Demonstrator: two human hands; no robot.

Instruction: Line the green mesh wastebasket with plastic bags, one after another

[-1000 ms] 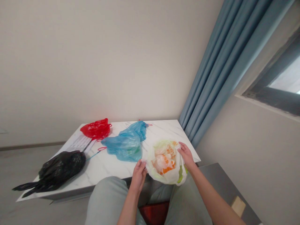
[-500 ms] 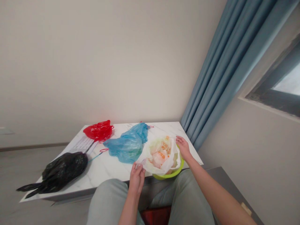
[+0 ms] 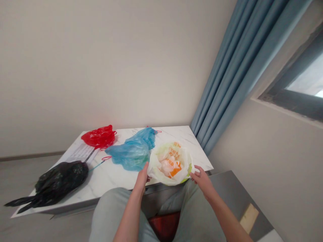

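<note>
A white plastic bag with orange print [image 3: 164,156] lines a yellow-green basin [image 3: 185,180], its mouth spread wide and its edge folded over the rim. Most of the basin is hidden under the plastic. At the bag's left edge, my left hand [image 3: 143,178] grips the plastic at the rim. On the right side, my right hand [image 3: 200,178] pinches the bag's edge between thumb and fingers. Just beyond my left hand lies a crumpled blue plastic bag [image 3: 133,153].
On the white marble-patterned table [image 3: 113,181] lie a red plastic bag [image 3: 99,137], a black plastic bag [image 3: 63,181] and a printed sheet [image 3: 78,153]. A blue curtain [image 3: 222,74] hangs at the right, by a grey surface [image 3: 229,188].
My right hand has come down from the bag's far right edge to its near right side. The bag's edge now covers more of the basin's rim. The view has shifted slightly.
</note>
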